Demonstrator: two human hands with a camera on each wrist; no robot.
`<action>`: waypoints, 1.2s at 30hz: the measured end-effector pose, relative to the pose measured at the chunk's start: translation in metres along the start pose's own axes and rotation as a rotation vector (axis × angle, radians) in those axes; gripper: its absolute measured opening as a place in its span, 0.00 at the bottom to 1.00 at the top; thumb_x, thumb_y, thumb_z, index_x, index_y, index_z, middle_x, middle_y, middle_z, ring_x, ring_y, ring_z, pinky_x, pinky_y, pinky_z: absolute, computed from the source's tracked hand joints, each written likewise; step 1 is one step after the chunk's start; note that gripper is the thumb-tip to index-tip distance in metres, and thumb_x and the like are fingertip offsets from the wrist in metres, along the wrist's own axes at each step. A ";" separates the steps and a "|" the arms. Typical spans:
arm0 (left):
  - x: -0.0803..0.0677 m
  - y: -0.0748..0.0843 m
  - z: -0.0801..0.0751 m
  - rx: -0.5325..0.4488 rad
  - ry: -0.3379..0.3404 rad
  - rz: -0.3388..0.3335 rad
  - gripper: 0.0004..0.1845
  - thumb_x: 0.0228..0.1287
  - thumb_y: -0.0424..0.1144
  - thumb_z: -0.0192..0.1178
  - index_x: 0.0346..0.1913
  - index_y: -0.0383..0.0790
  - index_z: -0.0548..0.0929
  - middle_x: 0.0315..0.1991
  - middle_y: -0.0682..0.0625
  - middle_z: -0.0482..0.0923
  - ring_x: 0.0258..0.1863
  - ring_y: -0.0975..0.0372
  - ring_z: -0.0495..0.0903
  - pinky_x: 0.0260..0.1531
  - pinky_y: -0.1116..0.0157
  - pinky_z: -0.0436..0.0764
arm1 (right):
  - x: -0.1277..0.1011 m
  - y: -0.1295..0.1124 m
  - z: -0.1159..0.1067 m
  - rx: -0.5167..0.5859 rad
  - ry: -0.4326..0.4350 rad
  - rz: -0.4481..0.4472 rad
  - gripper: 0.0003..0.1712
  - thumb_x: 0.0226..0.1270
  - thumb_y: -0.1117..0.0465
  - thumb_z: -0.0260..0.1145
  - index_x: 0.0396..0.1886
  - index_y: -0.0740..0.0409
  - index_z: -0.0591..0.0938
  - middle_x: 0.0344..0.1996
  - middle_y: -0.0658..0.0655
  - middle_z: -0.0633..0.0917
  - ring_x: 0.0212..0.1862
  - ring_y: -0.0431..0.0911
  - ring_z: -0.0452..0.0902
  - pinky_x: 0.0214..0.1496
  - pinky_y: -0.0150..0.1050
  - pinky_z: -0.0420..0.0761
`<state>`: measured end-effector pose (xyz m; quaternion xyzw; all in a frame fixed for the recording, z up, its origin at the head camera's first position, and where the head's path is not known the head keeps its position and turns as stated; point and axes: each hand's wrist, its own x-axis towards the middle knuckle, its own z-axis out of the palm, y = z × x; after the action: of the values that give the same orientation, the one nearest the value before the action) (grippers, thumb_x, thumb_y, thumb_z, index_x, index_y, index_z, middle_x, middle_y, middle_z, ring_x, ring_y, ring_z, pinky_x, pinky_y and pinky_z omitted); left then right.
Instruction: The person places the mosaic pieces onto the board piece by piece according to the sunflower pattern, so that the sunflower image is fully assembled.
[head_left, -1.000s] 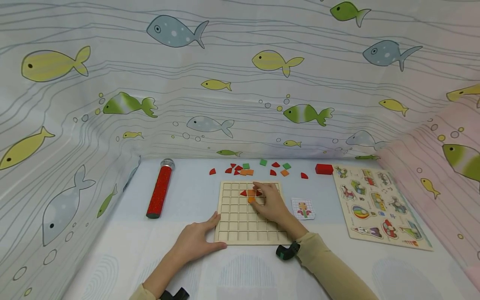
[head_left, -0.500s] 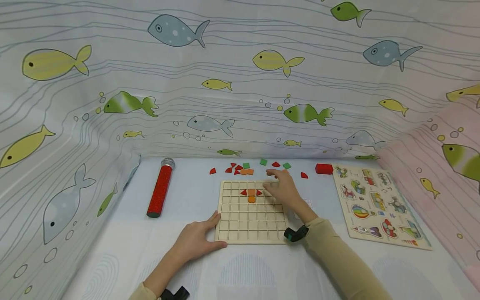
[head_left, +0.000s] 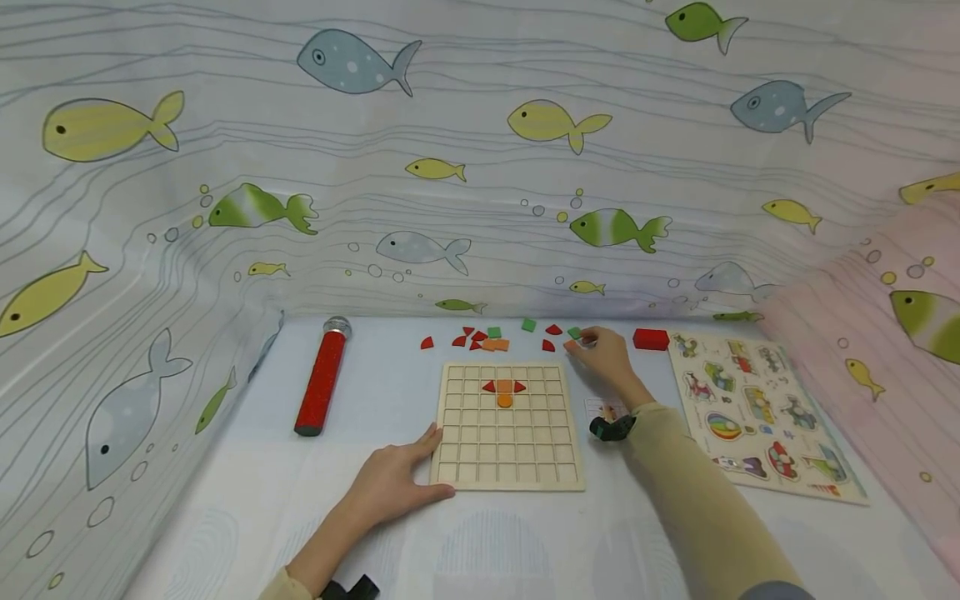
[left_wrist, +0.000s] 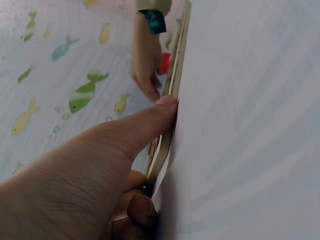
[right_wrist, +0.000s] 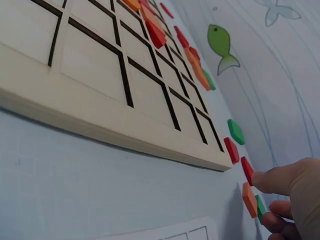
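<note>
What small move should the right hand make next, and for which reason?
Probably pinch the orange piece nearest the right hand: in the right wrist view, its thumb and fingers seem apart close to that piece, and the board, touched by the left hand, is mostly bare.

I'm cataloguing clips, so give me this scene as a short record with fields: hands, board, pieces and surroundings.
left hand: touches the grid board at its near left corner
right hand: fingertips at an orange tile past the far right corner; grip unclear
on board: orange square between two red triangles, rounded orange piece below
beyond board: loose pieces, red, orange and green
left side: red microphone
right side: picture card, partly hidden; red block; picture puzzle
</note>
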<state>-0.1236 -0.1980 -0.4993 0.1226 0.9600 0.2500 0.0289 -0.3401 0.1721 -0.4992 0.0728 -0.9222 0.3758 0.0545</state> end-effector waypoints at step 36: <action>0.001 -0.001 0.001 -0.002 0.018 0.020 0.51 0.53 0.64 0.79 0.76 0.40 0.75 0.76 0.49 0.73 0.64 0.49 0.84 0.59 0.50 0.85 | 0.000 0.005 0.008 0.013 0.102 0.078 0.21 0.70 0.55 0.72 0.51 0.70 0.89 0.45 0.67 0.89 0.49 0.59 0.83 0.55 0.55 0.82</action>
<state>-0.1247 -0.1985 -0.5010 0.1298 0.9587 0.2524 0.0180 -0.3414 0.1697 -0.5080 0.0178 -0.9179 0.3870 0.0863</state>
